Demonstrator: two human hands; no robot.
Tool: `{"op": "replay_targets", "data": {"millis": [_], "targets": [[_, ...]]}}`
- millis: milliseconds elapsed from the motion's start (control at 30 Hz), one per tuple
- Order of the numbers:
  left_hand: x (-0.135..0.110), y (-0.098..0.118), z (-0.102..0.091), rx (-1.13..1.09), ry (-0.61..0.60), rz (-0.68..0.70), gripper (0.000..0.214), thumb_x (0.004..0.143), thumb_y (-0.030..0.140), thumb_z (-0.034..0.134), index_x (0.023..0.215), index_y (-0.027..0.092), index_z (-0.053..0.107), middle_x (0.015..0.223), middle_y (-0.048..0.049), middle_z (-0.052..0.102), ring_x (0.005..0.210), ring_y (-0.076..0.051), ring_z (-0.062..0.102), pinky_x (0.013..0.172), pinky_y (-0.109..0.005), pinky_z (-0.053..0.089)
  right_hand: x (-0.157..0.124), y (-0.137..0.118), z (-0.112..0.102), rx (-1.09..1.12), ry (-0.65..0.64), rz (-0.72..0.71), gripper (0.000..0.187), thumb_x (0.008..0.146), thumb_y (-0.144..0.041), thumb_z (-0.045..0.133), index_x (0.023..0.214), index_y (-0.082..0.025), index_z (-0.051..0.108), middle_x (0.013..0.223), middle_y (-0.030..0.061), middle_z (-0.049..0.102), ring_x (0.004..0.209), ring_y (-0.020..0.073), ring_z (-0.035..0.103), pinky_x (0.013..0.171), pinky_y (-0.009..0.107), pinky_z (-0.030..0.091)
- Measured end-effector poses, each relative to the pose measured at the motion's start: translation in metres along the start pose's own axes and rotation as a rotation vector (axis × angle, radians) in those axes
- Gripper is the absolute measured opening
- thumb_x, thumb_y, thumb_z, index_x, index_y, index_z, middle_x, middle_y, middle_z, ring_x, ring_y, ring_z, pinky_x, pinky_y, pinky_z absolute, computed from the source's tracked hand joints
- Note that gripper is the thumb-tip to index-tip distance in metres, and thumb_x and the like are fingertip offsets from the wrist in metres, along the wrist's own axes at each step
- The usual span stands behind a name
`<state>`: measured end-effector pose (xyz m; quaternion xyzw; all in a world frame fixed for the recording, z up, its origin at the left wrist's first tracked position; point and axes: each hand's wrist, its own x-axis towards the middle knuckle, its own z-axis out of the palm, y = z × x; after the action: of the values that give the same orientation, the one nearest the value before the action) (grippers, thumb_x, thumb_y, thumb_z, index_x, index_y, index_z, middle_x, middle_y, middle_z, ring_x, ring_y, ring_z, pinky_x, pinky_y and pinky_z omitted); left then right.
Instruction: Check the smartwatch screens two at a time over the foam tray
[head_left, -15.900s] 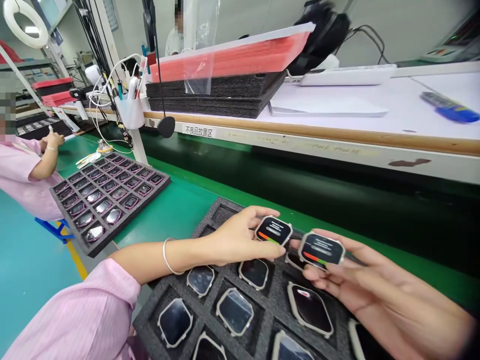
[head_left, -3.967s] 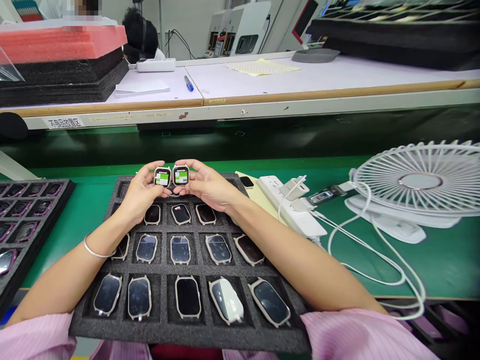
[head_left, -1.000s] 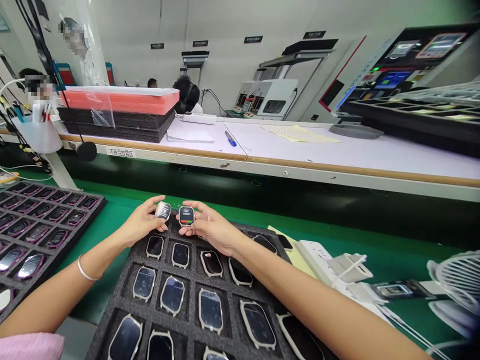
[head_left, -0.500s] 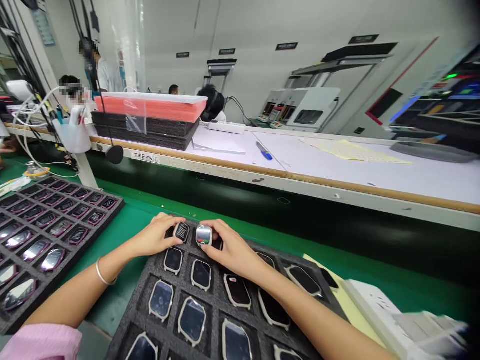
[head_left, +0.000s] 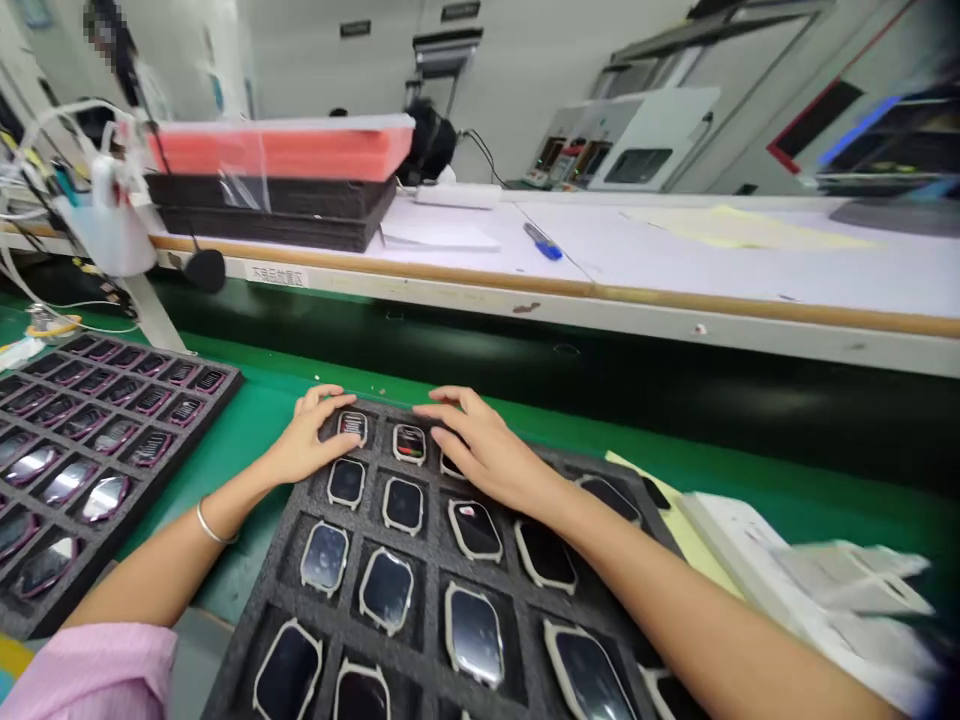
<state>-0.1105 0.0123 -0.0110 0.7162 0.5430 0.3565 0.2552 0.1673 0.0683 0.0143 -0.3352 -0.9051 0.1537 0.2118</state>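
A black foam tray (head_left: 431, 575) holds several smartwatches with pale metal frames, screens up, in square pockets. At its far left corner, my left hand (head_left: 311, 437) has thumb and fingers apart around a watch (head_left: 352, 428) with lines on its screen. The thumb overlaps that watch's lower edge. My right hand (head_left: 487, 450) is open over the far edge, partly hiding another watch (head_left: 450, 466). Just left of its fingertips, a watch with a lit, coloured screen (head_left: 409, 443) sits in its pocket. One more watch (head_left: 475, 528) shows a small pinkish mark on its screen.
On the left lies a second foam tray (head_left: 161, 440) of purple-framed watches. A white power strip (head_left: 739, 545) stands at the right on the green mat. Beyond runs a raised shelf (head_left: 465, 285) with stacked foam trays (head_left: 262, 210), a blue pen (head_left: 543, 241) and papers.
The lit watch has gone from my right fingers into its tray pocket, and that hand has opened. My left fingers have loosened around their watch. The camera view has tilted down.
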Motion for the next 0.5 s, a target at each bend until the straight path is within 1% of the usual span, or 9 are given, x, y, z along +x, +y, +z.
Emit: {"op": "replay_targets", "data": {"millis": [67,133,267,400,500], "targets": [[0.001,-0.004,0.003,-0.113,0.038,-0.016,0.052,0.089,0.048,0.059,0.134,0.022,0.058,0.142,-0.0131,0.043,0.142,-0.029,0.036,0.124,-0.050,0.022,-0.001,-0.001,-0.001,-0.038,0.016,0.004,0.039,0.101,-0.020,0.037,0.129,-0.021,0.064,0.135,0.0167,0.049,0.130,0.0317,0.048,0.107,0.055,0.042],[0.003,-0.007,0.004,-0.193,0.055,-0.037,0.049,0.091,0.048,0.053,0.131,0.021,0.060,0.140,-0.0121,0.045,0.142,-0.028,0.037,0.125,-0.049,0.022,-0.001,-0.004,0.000,-0.091,-0.001,-0.014,0.041,0.099,-0.016,0.039,0.129,-0.023,0.065,0.137,0.0168,0.048,0.131,0.0329,0.047,0.105,0.057,0.043],[0.004,-0.007,0.005,-0.246,0.077,-0.064,0.046,0.092,0.046,0.049,0.127,0.020,0.064,0.140,-0.0114,0.047,0.141,-0.027,0.038,0.125,-0.049,0.023,0.000,-0.015,0.002,-0.225,-0.044,-0.101,0.044,0.095,-0.010,0.043,0.127,-0.023,0.070,0.143,0.0183,0.046,0.134,0.0349,0.044,0.108,0.062,0.038],[0.004,-0.006,0.005,-0.256,0.094,-0.066,0.044,0.091,0.046,0.051,0.123,0.020,0.067,0.140,-0.0108,0.049,0.142,-0.028,0.038,0.125,-0.049,0.025,-0.004,-0.013,-0.003,-0.291,-0.033,-0.099,0.042,0.090,-0.009,0.046,0.116,-0.025,0.075,0.141,0.0145,0.052,0.133,0.0350,0.045,0.111,0.069,0.028],[0.005,-0.007,0.006,-0.256,0.091,-0.066,0.044,0.090,0.047,0.053,0.122,0.021,0.068,0.140,-0.0105,0.049,0.142,-0.028,0.037,0.125,-0.049,0.025,-0.008,-0.008,-0.010,-0.300,-0.005,-0.094,0.035,0.088,-0.010,0.046,0.097,-0.023,0.077,0.132,0.0116,0.058,0.134,0.0349,0.045,0.114,0.069,0.024]]}}
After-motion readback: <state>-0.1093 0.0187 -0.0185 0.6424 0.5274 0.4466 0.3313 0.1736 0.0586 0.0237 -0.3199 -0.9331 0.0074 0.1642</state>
